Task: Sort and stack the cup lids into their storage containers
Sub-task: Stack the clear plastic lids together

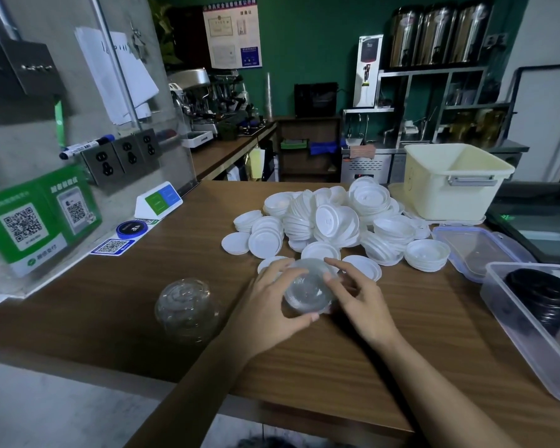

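Counter stock, as I read it from the head camera:

- Hands, two. My left hand (272, 299) and right hand (359, 305) meet over the near middle of the wooden counter (126, 302).
- Clear lid (309, 289), one item held. The left thumb curls under its near edge and the left fingers lie over the top. The right thumb and fingers curl against its right side. It may be several lids nested together; the plastic is too transparent for me to count.
- Clear dome lids (185, 307), one stack, standing on the counter well left of the hands.
- White lids (330, 221), one loose heap just beyond the hands. It holds many short stacks and singles, tipped and overlapping, too many for me to count.
- Cream bin (450, 198), one, open-topped, behind the heap at its right end.
- Snap-lock cover (476, 250), one, lying flat in front of the bin.
- Clear container (514, 337), one, at the right edge of the counter.
- Black lids (543, 299), one stack, lying inside that container.
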